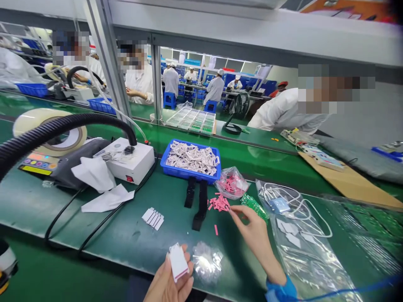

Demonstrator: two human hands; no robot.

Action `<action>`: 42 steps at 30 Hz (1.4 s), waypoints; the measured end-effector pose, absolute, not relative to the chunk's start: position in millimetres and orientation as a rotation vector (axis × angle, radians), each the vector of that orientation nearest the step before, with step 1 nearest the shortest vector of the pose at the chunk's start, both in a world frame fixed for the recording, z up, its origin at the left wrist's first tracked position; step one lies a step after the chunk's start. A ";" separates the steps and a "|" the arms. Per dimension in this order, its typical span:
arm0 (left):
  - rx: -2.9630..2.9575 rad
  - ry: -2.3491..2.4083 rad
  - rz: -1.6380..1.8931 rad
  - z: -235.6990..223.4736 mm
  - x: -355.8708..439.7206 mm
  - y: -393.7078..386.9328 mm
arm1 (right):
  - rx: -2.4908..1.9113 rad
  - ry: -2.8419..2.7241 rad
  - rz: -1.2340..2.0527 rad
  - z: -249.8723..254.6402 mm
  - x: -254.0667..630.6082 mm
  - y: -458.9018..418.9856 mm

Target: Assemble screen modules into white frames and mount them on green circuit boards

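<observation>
On the green workbench (132, 226), the left hand (166, 279) grips a white card (178, 261); the right hand (255, 233) pinches beside pink strips (219, 203), whether holding one unclear.

blue wrist cuff (281, 288) on the right arm (261, 247), with a thin blue cord (346, 287)

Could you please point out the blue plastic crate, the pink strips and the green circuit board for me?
Blue plastic crate (185, 175): head view, on its front wall.
Pink strips (219, 203): head view, on the middle of the pile.
Green circuit board (253, 206): head view, on its upper face.
</observation>
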State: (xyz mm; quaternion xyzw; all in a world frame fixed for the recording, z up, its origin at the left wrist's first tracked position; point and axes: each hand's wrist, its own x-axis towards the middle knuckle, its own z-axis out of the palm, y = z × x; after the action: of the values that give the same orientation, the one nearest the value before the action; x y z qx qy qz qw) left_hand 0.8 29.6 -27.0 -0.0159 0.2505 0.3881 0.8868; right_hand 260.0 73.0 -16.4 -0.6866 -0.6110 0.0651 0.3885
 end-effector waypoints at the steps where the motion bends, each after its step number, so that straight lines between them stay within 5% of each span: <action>1: -0.068 0.527 0.813 -25.4 3.3 31.0 | -1.754 -1.548 0.167 -17.8 260.4 74.8; 9: -0.088 0.552 0.830 -17.0 19.7 35.7 | -1.686 -1.743 0.221 -22.9 247.6 18.4; 19: 0.072 0.762 0.627 -13.0 41.3 33.9 | -2.075 -1.584 -0.298 -46.3 338.2 10.0; 35: 0.400 0.974 0.630 -15.6 57.7 36.4 | -2.143 -1.492 0.042 -30.1 357.8 41.4; 42: 0.491 0.916 0.821 -13.3 66.5 34.6 | -1.939 -1.357 0.441 -4.7 277.6 5.9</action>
State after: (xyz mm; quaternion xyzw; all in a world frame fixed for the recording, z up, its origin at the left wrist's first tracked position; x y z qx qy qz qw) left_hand 66.5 34.6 -13.3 0.2280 0.4254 0.3813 0.7884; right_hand 277.6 5.9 -4.7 -0.7519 -0.5262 0.1709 0.3587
